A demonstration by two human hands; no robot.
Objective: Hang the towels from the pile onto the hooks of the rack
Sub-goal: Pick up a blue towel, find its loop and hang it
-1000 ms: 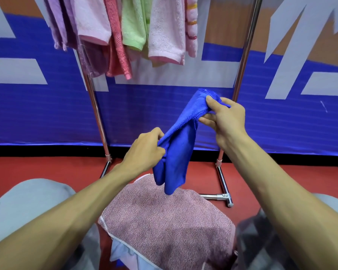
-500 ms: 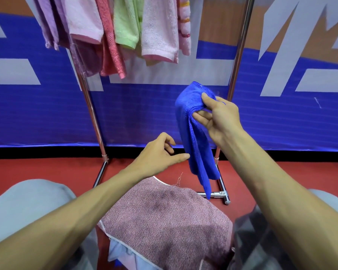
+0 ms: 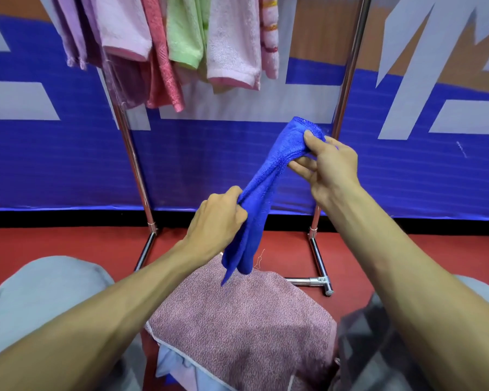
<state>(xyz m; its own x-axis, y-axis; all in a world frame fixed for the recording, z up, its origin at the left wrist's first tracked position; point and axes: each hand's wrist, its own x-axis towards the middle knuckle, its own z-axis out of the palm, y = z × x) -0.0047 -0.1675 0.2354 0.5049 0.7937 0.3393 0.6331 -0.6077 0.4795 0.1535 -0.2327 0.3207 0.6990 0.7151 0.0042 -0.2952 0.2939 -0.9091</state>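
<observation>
Two hands on one blue towel (image 3: 266, 193), held in the air in front of the rack (image 3: 348, 66) and above the pile.

- Right hand (image 3: 333, 170): thumb on top and index finger underneath, pinching the towel's upper end. Its other fingers are spread loosely below and hold nothing.
- Left hand (image 3: 215, 221): fingers curled into a fist round the towel's middle, lower and to the left of the right hand.
- The towel runs diagonally between the two grips. Its loose end hangs below the left fist, with the tip just over the mauve towel (image 3: 246, 320).
- The mauve towel is on top of the pile, between the person's knees. A light blue cloth (image 3: 175, 368) sticks out under its near edge.
- The blue towel is on no hook. The hooks are out of frame, above.
- Already hanging across the left and middle of the rack: a lilac towel (image 3: 76, 29), a pale pink towel (image 3: 124, 24), a coral towel (image 3: 164, 66), a green towel (image 3: 185, 29), a pink towel (image 3: 232, 38) and a striped towel (image 3: 270, 38). The lower edges overlap.
- The rack stands on a red floor (image 3: 68, 241) against a blue banner wall (image 3: 209, 165).
</observation>
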